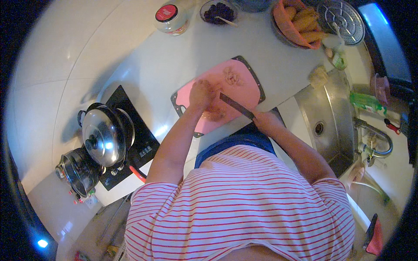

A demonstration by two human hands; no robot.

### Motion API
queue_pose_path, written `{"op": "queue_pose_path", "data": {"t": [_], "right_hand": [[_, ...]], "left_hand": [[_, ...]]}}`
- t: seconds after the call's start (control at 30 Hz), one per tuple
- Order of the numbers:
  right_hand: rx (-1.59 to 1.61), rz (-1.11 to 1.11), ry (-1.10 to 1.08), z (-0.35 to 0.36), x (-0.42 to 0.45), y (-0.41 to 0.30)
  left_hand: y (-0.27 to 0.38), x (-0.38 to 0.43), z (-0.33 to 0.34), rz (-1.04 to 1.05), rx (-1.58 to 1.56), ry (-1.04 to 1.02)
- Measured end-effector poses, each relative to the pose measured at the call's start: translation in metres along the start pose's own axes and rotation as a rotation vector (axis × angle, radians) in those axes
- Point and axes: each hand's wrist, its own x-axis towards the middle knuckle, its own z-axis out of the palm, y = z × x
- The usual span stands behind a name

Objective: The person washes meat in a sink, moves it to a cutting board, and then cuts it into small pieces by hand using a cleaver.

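Note:
A pink cutting board (250,84) with dark corners lies at a slant on the counter before me. My right hand (266,121) grips a knife (236,106) by its handle. The blade points up and left across the board, its tip near the fingers of my left hand. My left hand (200,93) rests on the board with curled fingers; what lies under them is hidden. Small pale chopped pieces of food (232,76), perhaps meat, form a heap near the far end. A larger blurred reddish-brown piece (214,113) lies closer to my body.
At left, a lidded steel pan (104,137) and a dark pot (81,173) stand by a black cooktop (130,130). A jar (171,21), a bowl of dark fruit (218,13) and a pink basket (284,23) line the back. The steel sink (321,104) is at right.

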Motion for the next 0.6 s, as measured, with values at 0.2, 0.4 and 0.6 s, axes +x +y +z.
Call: {"op": "queue_pose_path", "data": {"t": [0.2, 0.4, 0.6], "right_hand": [[-0.101, -0.045, 0.091, 0.001, 0.013, 0.002], [-0.163, -0.059, 0.057, 0.002, 0.003, 0.026], [-0.189, 0.071, 0.074, 0.002, -0.033, 0.043]], "left_hand": [[-0.004, -0.001, -0.009, -0.016, -0.054, -0.023], [-0.018, 0.002, -0.01, -0.024, -0.041, 0.036], [-0.038, 0.02, -0.037, -0.066, -0.116, -0.019]]}}
